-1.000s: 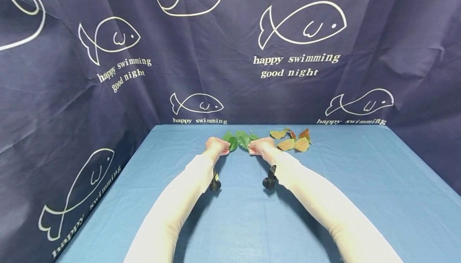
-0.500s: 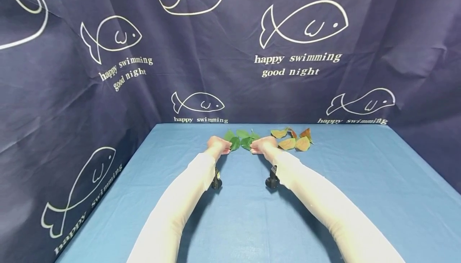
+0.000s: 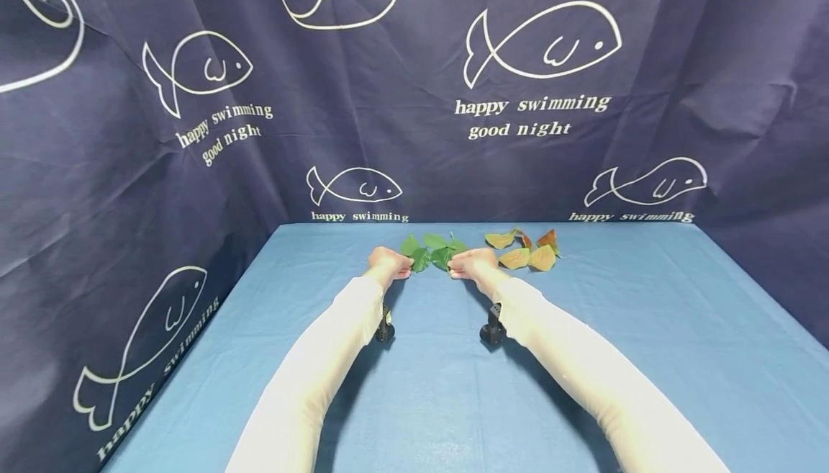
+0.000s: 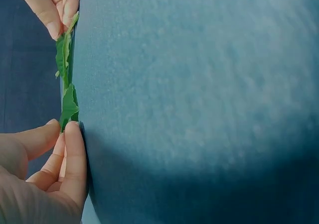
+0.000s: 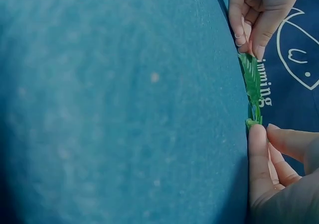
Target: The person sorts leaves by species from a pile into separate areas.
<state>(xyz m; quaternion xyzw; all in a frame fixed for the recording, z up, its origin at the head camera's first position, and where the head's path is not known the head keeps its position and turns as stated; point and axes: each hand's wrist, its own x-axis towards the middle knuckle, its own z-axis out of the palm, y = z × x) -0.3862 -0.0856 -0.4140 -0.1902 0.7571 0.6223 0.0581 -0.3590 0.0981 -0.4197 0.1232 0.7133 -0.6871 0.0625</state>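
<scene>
Between thumb and fingers, my left hand (image 3: 391, 263) pinches the edge of a green leaf (image 3: 420, 260) near the table's far side. My right hand (image 3: 476, 266) pinches a second green leaf (image 3: 442, 258) a short way to the right. Several more green leaves (image 3: 435, 241) lie just behind these two. In the left wrist view the held leaf (image 4: 70, 103) rises from the left fingertips, low over the cloth. The right wrist view shows the right thumb and forefinger (image 5: 258, 149) meeting at a leaf edge, while the left hand's leaf (image 5: 251, 77) appears beyond it.
Right of the right hand lie several yellow-brown leaves (image 3: 515, 258), some reddish. A blue cloth (image 3: 427, 386) covers the table. Behind and to the left hangs a dark curtain (image 3: 414, 134) with white fish prints. Small black devices (image 3: 493, 325) hang under the wrists.
The right hand's leaf has turned, its pale stripes no longer showing in the head view. The left hand's leaf has shifted in tilt slightly. Both hands stay in nearly the same place.
</scene>
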